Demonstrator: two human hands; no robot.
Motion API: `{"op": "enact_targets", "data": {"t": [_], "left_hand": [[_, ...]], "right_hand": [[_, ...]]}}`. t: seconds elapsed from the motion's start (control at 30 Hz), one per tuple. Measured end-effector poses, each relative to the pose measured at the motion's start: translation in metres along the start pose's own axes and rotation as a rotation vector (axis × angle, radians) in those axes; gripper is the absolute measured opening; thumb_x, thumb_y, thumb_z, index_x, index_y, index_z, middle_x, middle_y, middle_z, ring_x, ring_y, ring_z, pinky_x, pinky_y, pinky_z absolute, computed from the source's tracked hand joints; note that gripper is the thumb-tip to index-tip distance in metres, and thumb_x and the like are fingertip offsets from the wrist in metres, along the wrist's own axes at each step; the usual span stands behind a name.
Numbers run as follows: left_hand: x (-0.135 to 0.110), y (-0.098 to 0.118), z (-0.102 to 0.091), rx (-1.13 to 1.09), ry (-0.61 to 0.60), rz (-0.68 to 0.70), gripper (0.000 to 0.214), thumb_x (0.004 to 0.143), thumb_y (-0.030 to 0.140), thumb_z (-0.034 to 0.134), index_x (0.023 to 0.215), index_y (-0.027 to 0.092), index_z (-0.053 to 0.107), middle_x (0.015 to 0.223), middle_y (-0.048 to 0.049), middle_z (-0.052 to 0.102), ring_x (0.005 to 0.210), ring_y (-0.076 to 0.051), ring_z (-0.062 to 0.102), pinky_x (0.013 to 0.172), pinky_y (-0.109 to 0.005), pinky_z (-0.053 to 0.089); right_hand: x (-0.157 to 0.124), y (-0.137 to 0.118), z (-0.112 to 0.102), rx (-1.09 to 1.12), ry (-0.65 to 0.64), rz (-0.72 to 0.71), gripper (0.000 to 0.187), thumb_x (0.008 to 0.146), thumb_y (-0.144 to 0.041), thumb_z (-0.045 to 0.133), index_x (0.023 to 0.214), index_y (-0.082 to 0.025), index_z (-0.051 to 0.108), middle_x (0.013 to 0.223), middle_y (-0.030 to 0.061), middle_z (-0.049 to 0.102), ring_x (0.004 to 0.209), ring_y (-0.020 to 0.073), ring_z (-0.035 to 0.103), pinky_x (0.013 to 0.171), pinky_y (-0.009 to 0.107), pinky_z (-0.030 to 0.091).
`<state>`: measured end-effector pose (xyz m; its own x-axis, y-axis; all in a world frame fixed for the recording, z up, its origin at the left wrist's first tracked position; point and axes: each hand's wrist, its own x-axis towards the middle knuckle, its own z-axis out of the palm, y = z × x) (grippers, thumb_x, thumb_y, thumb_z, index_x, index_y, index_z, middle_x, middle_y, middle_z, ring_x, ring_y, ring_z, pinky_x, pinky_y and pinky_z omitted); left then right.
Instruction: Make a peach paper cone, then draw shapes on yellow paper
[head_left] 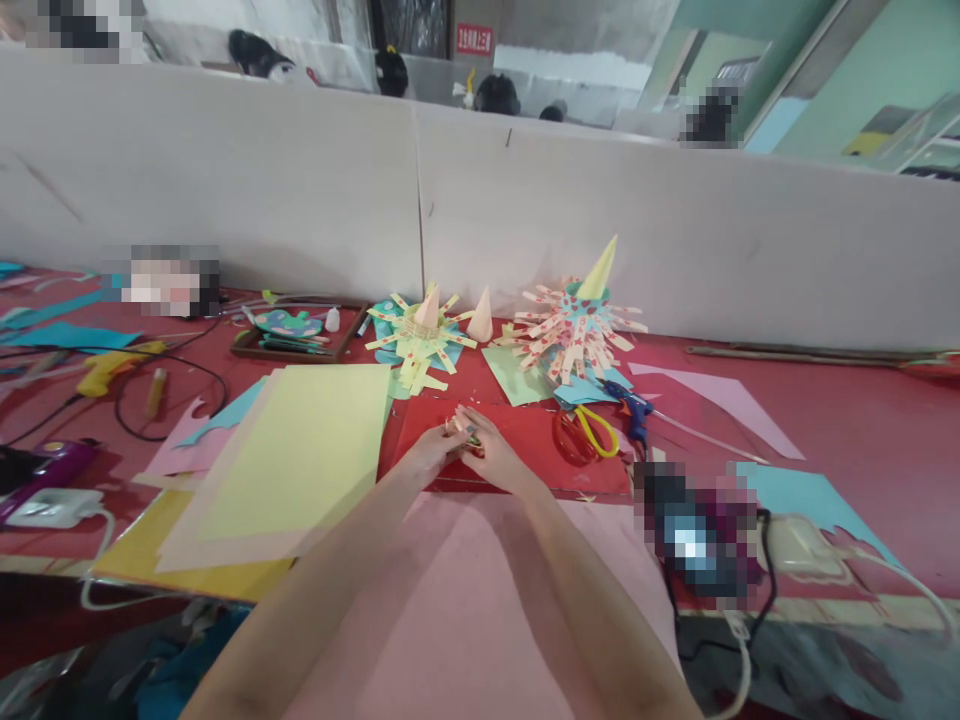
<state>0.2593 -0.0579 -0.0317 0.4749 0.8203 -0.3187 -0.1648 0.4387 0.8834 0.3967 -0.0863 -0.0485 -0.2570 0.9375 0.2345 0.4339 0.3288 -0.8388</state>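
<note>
Over a red sheet (525,440), my left hand (433,450) and my right hand (491,450) meet with fingers bent together. They close on a small thing, mostly covered by the fingers; only a pale and greenish bit shows, so its kind is unclear. Scissors with yellow handles (598,432) lie right of my right hand. Beyond my hands stand a yellow paper piece with strips sticking out (424,335), a small pale paper cone (481,318) and a pink fringed paper piece with a yellow cone on top (598,275). Pink paper (480,600) spreads beneath my forearms.
Stacked yellow and pink sheets (315,450) lie at left, with a tray (251,345) behind them. A blue glue gun (634,408) rests at right and a yellow one (105,372) at far left. Power strips (799,548) and cords lie nearby. A white partition (300,180) stands behind.
</note>
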Motion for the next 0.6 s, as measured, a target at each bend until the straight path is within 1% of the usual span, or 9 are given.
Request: {"op": "enact_targets", "data": {"t": [0.1,0.17,0.23,0.3,0.33,0.4,0.5,0.53,0.6], "left_hand": [[-0.002,0.0,-0.003,0.034,0.008,0.003,0.028,0.058,0.031,0.073,0.075,0.012,0.061,0.076,-0.006,0.065,0.075,-0.017,0.061,0.08,-0.034,0.046],[-0.001,0.0,-0.006,0.054,0.033,0.019,0.027,0.056,0.028,0.074,0.074,0.013,0.06,0.074,-0.0048,0.064,0.075,-0.017,0.061,0.081,-0.034,0.046],[0.001,0.0,-0.008,0.071,0.064,0.06,0.024,0.057,0.026,0.073,0.071,0.014,0.058,0.072,-0.003,0.063,0.075,-0.016,0.061,0.082,-0.034,0.046],[0.003,-0.001,-0.009,0.093,0.096,0.116,0.022,0.059,0.026,0.071,0.069,0.015,0.055,0.071,-0.0012,0.062,0.074,-0.015,0.061,0.081,-0.034,0.046],[0.005,-0.002,-0.008,0.108,0.115,0.144,0.021,0.06,0.027,0.07,0.069,0.015,0.054,0.07,-0.0004,0.062,0.073,-0.015,0.061,0.08,-0.034,0.047],[0.007,-0.004,-0.006,0.142,0.147,0.191,0.02,0.064,0.029,0.065,0.072,0.016,0.053,0.069,0.0,0.061,0.068,-0.015,0.06,0.076,-0.035,0.048],[0.009,-0.005,0.0,0.197,0.162,0.258,0.019,0.072,0.033,0.056,0.08,0.016,0.054,0.071,-0.0011,0.062,0.066,-0.015,0.061,0.072,-0.035,0.049],[0.01,-0.005,0.001,0.22,0.164,0.283,0.019,0.073,0.033,0.054,0.081,0.016,0.054,0.072,-0.0012,0.062,0.068,-0.016,0.061,0.071,-0.034,0.049],[0.011,-0.006,0.003,0.278,0.184,0.336,0.017,0.073,0.032,0.052,0.079,0.015,0.055,0.073,-0.0012,0.061,0.071,-0.016,0.061,0.07,-0.032,0.049]], "right_hand": [[-0.004,-0.001,0.0,0.14,-0.025,0.076,0.074,0.071,-0.026,0.061,0.137,-0.025,0.027,0.144,0.0058,0.025,0.133,0.0199,0.019,0.107,0.039,0.02],[-0.004,0.002,-0.003,0.332,-0.015,0.129,0.072,0.072,-0.032,0.062,0.136,-0.026,0.029,0.143,0.0059,0.027,0.131,0.0191,0.024,0.107,0.038,0.021],[-0.001,0.007,-0.008,0.594,0.072,0.163,0.063,0.075,-0.034,0.058,0.132,-0.027,0.035,0.14,0.005,0.034,0.129,0.0175,0.029,0.106,0.036,0.023],[0.002,0.013,-0.012,0.834,0.212,0.189,0.055,0.076,-0.036,0.055,0.128,-0.027,0.041,0.136,0.0048,0.04,0.127,0.0175,0.033,0.103,0.036,0.029],[0.004,0.015,-0.015,0.888,0.254,0.199,0.052,0.077,-0.037,0.053,0.126,-0.027,0.043,0.135,0.0048,0.042,0.126,0.0178,0.035,0.101,0.037,0.033],[0.005,0.02,-0.018,0.944,0.308,0.208,0.046,0.078,-0.039,0.048,0.123,-0.028,0.046,0.133,0.0044,0.045,0.124,0.018,0.038,0.097,0.038,0.037],[0.004,0.023,-0.021,0.983,0.352,0.206,0.039,0.078,-0.04,0.046,0.116,-0.028,0.051,0.129,0.0032,0.049,0.121,0.0173,0.042,0.096,0.037,0.038],[0.004,0.023,-0.021,0.957,0.372,0.207,0.038,0.079,-0.04,0.046,0.114,-0.028,0.052,0.128,0.0029,0.05,0.12,0.017,0.043,0.096,0.037,0.039],[0.003,0.021,-0.019,0.822,0.406,0.214,0.038,0.08,-0.043,0.041,0.112,-0.027,0.053,0.125,0.0033,0.052,0.116,0.0172,0.047,0.092,0.036,0.041]]}}
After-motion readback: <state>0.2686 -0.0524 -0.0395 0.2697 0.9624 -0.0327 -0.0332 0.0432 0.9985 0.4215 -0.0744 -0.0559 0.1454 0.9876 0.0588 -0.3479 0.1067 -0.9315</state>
